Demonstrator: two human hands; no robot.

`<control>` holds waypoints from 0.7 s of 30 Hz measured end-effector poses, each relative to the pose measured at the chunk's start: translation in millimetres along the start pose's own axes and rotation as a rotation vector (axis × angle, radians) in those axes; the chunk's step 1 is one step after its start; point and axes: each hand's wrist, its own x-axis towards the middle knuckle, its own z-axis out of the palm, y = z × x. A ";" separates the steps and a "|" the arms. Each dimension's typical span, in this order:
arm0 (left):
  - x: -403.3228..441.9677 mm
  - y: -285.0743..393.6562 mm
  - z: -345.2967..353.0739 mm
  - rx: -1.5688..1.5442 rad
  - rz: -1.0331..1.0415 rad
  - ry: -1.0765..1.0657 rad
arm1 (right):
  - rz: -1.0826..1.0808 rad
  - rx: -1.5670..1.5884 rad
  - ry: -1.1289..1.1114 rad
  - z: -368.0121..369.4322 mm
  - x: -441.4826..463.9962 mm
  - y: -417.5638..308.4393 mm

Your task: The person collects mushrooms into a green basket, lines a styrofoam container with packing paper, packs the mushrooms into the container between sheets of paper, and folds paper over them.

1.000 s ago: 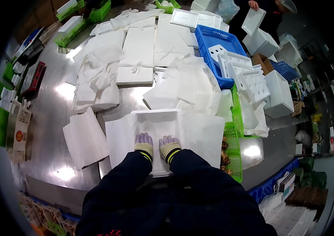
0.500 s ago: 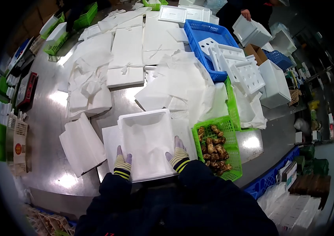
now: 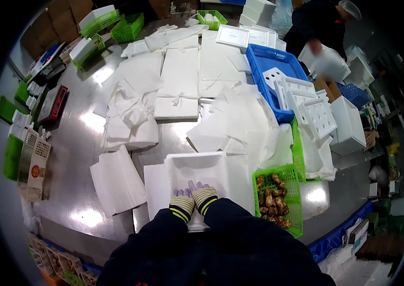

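Both of my hands, in striped gloves with pale purple fingers, are inside a white foam box (image 3: pixel 197 164) at the table's near edge. Side by side and nearly touching, they lie with fingers stretched out on the box's pale lining. My left hand (image 3: pixel 182 201) is at the lower left of the box. My right hand (image 3: pixel 203 194) rests a little higher, near the middle. Neither hand holds anything. White sheets (image 3: pixel 154 183) stick out beneath the box. Right of it stands a green basket (image 3: pixel 297 205) with several brown mushrooms (image 3: pixel 272 198).
White paper piles (image 3: pixel 130 114) and wrapped stacks (image 3: pixel 179 71) cover the table's middle. A blue crate (image 3: pixel 271 59) and foam trays (image 3: pixel 318 119) lie at the right. A red scale (image 3: pixel 56 105) is on the left. Another person (image 3: pixel 318 21) handles foam boxes at the back right.
My hands have moved from the box's outer sides to its inside, close together. The side flaps of paper seen earlier no longer spread over the basket. The other person's foam box has moved.
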 end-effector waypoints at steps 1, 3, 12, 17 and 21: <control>1.7 -12.1 -26.6 -0.153 0.042 -0.005 | 0.021 0.030 -0.044 -10.1 16.7 2.5; 5.6 -21.3 -58.3 -0.312 0.013 0.019 | 0.047 0.064 -0.106 -15.7 18.6 8.1; 170.9 -150.9 -84.6 -0.328 -0.276 0.242 | 0.047 0.218 -0.272 -36.6 34.5 15.0; 298.3 -189.1 -132.5 -0.243 -0.304 0.227 | 0.008 0.259 -0.297 -31.0 46.4 22.7; 415.9 -228.5 -66.2 -0.275 -0.293 0.399 | -0.016 0.253 -0.294 -13.5 56.8 29.2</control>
